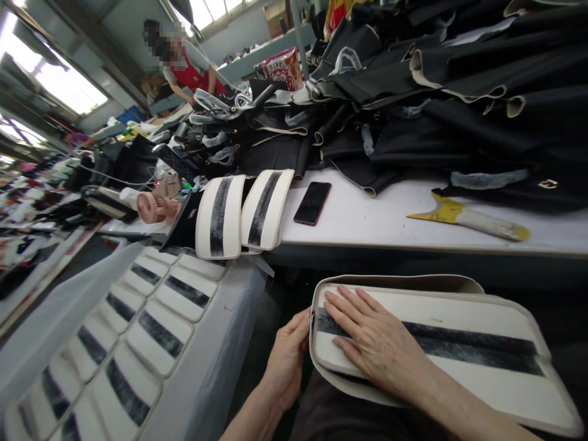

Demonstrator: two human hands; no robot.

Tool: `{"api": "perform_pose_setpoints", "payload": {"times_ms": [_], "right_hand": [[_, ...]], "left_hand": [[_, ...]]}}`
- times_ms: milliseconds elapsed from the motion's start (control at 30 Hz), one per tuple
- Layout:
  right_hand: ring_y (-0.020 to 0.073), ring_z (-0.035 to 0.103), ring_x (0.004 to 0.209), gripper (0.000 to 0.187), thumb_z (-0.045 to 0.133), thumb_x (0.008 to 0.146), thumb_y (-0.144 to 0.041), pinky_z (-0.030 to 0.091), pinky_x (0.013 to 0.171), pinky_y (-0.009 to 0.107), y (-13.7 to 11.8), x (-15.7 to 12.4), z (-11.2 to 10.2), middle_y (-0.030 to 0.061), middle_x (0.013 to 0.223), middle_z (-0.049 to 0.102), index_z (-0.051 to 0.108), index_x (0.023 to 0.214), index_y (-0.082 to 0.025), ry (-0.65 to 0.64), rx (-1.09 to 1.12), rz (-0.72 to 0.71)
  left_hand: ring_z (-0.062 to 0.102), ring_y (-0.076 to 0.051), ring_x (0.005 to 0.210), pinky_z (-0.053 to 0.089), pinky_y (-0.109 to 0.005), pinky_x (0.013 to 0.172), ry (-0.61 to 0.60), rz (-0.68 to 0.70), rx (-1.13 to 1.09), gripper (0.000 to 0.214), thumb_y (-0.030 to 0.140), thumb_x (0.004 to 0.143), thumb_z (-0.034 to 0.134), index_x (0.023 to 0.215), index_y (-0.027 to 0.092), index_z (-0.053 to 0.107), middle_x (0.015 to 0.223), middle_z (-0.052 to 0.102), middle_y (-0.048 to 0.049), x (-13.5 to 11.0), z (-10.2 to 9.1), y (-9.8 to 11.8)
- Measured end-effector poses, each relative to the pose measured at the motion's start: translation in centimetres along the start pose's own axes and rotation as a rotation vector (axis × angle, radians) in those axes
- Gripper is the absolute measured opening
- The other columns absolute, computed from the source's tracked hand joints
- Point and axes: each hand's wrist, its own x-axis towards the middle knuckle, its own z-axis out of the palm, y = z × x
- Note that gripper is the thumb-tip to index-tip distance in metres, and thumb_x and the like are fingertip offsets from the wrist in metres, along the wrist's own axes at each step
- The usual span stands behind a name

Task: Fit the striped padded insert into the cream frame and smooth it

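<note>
A long cream panel (459,308) with rounded corners and a dark stripe along its middle lies across my lap. A cream-edged piece (413,282) curves up behind it and shows below it too. My left hand (287,358) pinches the rim at the panel's left end, thumb and fingers closed on the edge. On top of the panel, my right hand (379,337) rests flat with its fingers stretched over the striped face. The underside of the panel is hidden.
On the white table (367,223) ahead lie a phone (313,203), a yellow-ended tool (468,219) and two striped panels (220,217). Black bag pieces (413,135) are heaped behind. More striped panels (158,331) cover the left table. A pink fan (154,208) stands nearby; a person (195,73) works beyond.
</note>
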Motion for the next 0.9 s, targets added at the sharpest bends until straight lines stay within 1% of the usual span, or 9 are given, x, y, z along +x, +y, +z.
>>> {"api": "perform_pose_setpoints", "payload": {"times_ms": [100, 267, 367, 500, 633, 767, 900], "right_hand": [[0.0256, 0.031, 0.141, 0.054, 0.048, 0.095, -0.035, 0.029, 0.115, 0.048, 0.0, 0.0, 0.1, 0.0022, 0.153, 0.035, 0.039, 0.145, -0.020, -0.011, 0.006, 0.007], [0.0248, 0.032, 0.141, 0.052, 0.048, 0.095, -0.035, 0.029, 0.116, 0.047, 0.0, 0.0, 0.0, 0.0015, 0.152, 0.038, 0.040, 0.145, -0.021, 0.007, 0.028, 0.013], [0.0248, 0.034, 0.139, 0.051, 0.050, 0.094, -0.034, 0.030, 0.115, 0.046, 0.0, 0.0, -0.1, 0.0015, 0.152, 0.039, 0.043, 0.143, -0.022, 0.028, 0.041, 0.010], [0.0255, 0.033, 0.140, 0.054, 0.050, 0.094, -0.035, 0.029, 0.116, 0.047, 0.1, 0.0, -0.1, 0.0019, 0.152, 0.038, 0.040, 0.145, -0.020, -0.001, 0.026, 0.014], [0.0222, 0.029, 0.142, 0.052, 0.044, 0.096, -0.036, 0.027, 0.117, 0.044, 0.1, 0.1, -0.2, -0.0014, 0.154, 0.034, 0.038, 0.146, -0.021, -0.019, -0.006, 0.019], [0.0220, 0.025, 0.144, 0.057, 0.047, 0.095, -0.036, 0.026, 0.117, 0.045, 0.1, 0.1, -0.2, -0.0008, 0.156, 0.029, 0.034, 0.148, -0.020, -0.039, -0.045, -0.001], [0.0219, 0.023, 0.144, 0.059, 0.047, 0.095, -0.036, 0.025, 0.117, 0.045, 0.1, 0.2, -0.1, -0.0004, 0.157, 0.027, 0.031, 0.149, -0.019, -0.048, -0.063, -0.005]], "left_hand": [[0.061, -0.021, 0.104, 0.044, -0.034, 0.096, -0.002, -0.065, -0.023, 0.033, 0.032, 0.083, 0.071, 0.112, 0.016, 0.068, 0.117, 0.066, -0.0107, 0.5, -0.7, 0.1], [0.060, -0.015, 0.096, 0.044, -0.029, 0.090, -0.048, -0.131, 0.031, 0.028, 0.030, 0.079, 0.076, 0.102, 0.018, 0.066, 0.107, 0.065, -0.0049, 1.3, -1.3, 1.1], [0.059, -0.014, 0.093, 0.043, -0.027, 0.088, -0.092, -0.148, 0.098, 0.029, 0.031, 0.075, 0.080, 0.098, 0.019, 0.066, 0.102, 0.065, -0.0028, 1.7, -1.3, 2.0], [0.058, -0.015, 0.092, 0.043, -0.029, 0.087, -0.149, -0.167, 0.177, 0.031, 0.034, 0.074, 0.080, 0.094, 0.018, 0.064, 0.100, 0.064, -0.0030, 2.1, -1.3, 2.8], [0.056, -0.014, 0.089, 0.042, -0.029, 0.084, -0.178, -0.190, 0.229, 0.030, 0.034, 0.075, 0.079, 0.093, 0.017, 0.061, 0.095, 0.062, -0.0023, 2.4, -1.5, 3.2], [0.054, -0.013, 0.086, 0.041, -0.027, 0.080, -0.189, -0.188, 0.268, 0.032, 0.034, 0.075, 0.079, 0.093, 0.018, 0.058, 0.090, 0.060, -0.0014, 2.9, -1.8, 3.2], [0.052, -0.013, 0.083, 0.040, -0.026, 0.076, -0.227, -0.178, 0.363, 0.037, 0.037, 0.071, 0.081, 0.090, 0.018, 0.055, 0.087, 0.058, -0.0008, 3.6, -2.0, 3.7]]}}
